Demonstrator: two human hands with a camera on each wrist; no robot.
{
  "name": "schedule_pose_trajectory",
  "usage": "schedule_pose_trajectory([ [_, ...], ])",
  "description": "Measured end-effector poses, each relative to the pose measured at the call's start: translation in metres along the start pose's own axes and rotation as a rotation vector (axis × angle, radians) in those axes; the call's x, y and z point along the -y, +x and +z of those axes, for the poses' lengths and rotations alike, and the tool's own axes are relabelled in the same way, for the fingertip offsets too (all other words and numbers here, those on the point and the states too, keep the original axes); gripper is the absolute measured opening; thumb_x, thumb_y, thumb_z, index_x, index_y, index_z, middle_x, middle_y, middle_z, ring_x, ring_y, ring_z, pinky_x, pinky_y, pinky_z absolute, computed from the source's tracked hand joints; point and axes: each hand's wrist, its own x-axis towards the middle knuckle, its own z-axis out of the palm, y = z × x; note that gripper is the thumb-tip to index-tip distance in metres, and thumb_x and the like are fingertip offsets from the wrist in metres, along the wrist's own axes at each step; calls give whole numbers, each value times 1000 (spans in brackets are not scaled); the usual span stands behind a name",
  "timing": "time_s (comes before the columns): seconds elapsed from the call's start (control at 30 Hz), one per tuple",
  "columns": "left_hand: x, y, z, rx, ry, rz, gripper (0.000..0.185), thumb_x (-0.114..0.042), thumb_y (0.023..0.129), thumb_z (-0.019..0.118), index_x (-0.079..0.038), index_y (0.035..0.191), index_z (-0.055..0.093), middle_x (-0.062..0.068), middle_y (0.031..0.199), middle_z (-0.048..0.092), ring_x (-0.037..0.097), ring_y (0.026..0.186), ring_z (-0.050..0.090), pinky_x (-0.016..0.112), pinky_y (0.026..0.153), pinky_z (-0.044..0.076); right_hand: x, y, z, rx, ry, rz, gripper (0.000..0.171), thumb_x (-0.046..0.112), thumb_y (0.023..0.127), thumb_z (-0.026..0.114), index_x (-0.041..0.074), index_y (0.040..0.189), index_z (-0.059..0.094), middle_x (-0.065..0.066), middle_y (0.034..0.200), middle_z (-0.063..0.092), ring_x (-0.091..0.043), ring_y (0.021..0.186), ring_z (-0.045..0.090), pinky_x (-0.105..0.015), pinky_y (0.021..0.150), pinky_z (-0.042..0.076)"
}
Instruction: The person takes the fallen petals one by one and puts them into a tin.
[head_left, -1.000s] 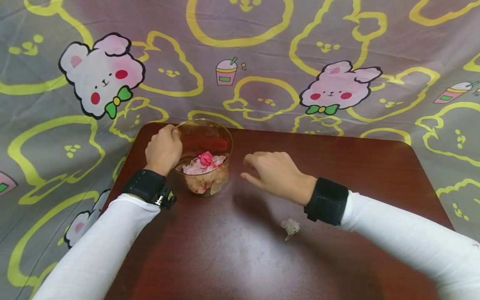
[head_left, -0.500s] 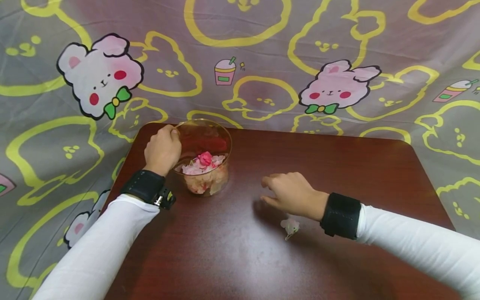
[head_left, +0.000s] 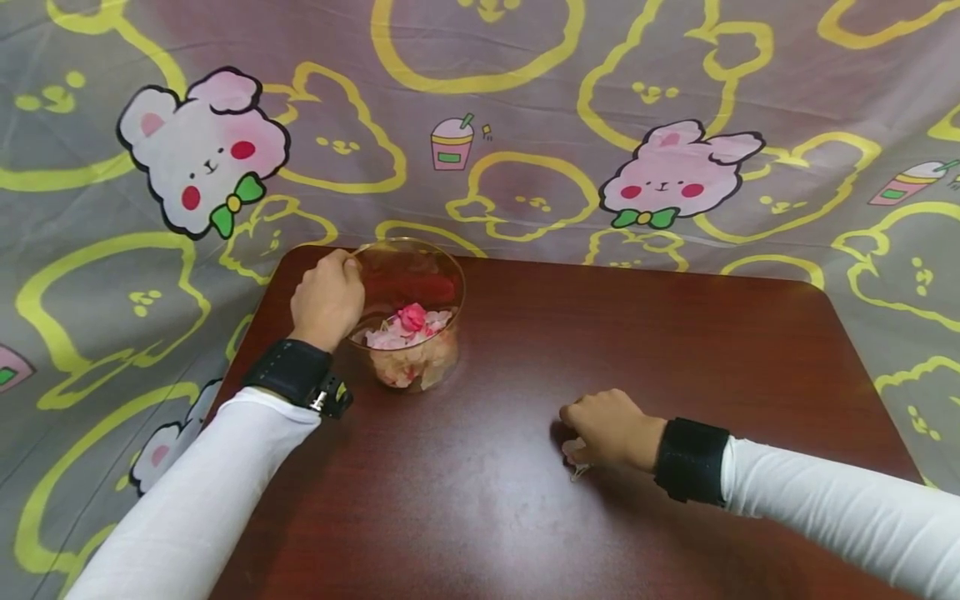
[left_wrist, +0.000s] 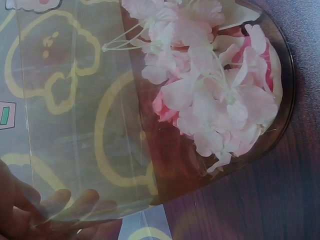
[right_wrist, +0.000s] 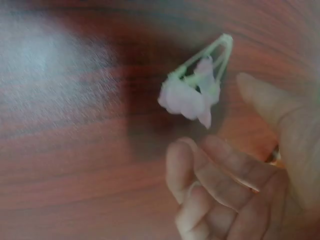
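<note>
My left hand (head_left: pixel 327 300) grips the rim of a clear container (head_left: pixel 405 262), thumb at the edge. Inside lie pale pink artificial flowers (left_wrist: pixel 215 100), with a brighter pink one (head_left: pixel 412 317) on top. In the left wrist view, the curled fingers (left_wrist: pixel 82 205) show partly through the clear wall. Over the right half of the table, my right hand (head_left: pixel 611 425) hovers beside a single pale pink flower (right_wrist: pixel 186 100) with thin green stems. Its thumb (right_wrist: pixel 265 100) and fingers are spread apart on either side of a gap, and neither touches the flower in the right wrist view.
Everything rests on a dark red-brown wooden table (head_left: pixel 495 517) with rounded far corners. Behind and beside it hangs a grey curtain (head_left: pixel 525 117) printed with cartoon bunnies and yellow outlines. The container stands near the table's far left corner.
My right hand has moved right and toward me, from beside the container down to the loose flower, which it now partly covers in the head view. The left hand and container have stayed still.
</note>
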Motion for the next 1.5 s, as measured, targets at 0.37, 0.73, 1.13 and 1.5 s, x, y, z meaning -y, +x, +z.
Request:
schedule_pose_trajectory([
  [0.37, 0, 1, 1, 7, 4, -11, 40, -28, 109, 29, -7, 125, 59, 26, 127, 66, 52, 117, 61, 66, 91, 46, 4, -8, 15, 15, -78, 3, 28, 10, 79, 82, 16, 67, 57, 3, 63, 58, -10, 58, 53, -34, 55, 53],
  [0.73, 0, 0, 2, 13, 14, -10, 41, -28, 109, 28, -7, 124, 59, 26, 127, 65, 53, 117, 60, 66, 91, 46, 1, -4, 11, -33, 1, -4, 44, -5, 77, 76, 19, 60, 44, 12, 57, 36, -4, 57, 32, -25, 49, 41],
  [1.13, -1, -1, 1, 12, 19, -10, 41, -28, 110, 28, -7, 126, 59, 26, 128, 65, 53, 117, 61, 66, 90, 47, -5, 14, -18, -219, 115, -12, 23, -1, 84, 73, 14, 72, 62, 7, 61, 55, -3, 57, 43, -21, 52, 35],
  [1.5, -2, -1, -1, 5, 18, -8, 40, -27, 109, 29, -6, 124, 60, 27, 127, 66, 53, 116, 61, 66, 89, 47, -14, 34, -59, -364, 184, 71, 11, 11, 90, 76, 12, 84, 67, 2, 74, 66, -10, 65, 58, -28, 59, 49],
])
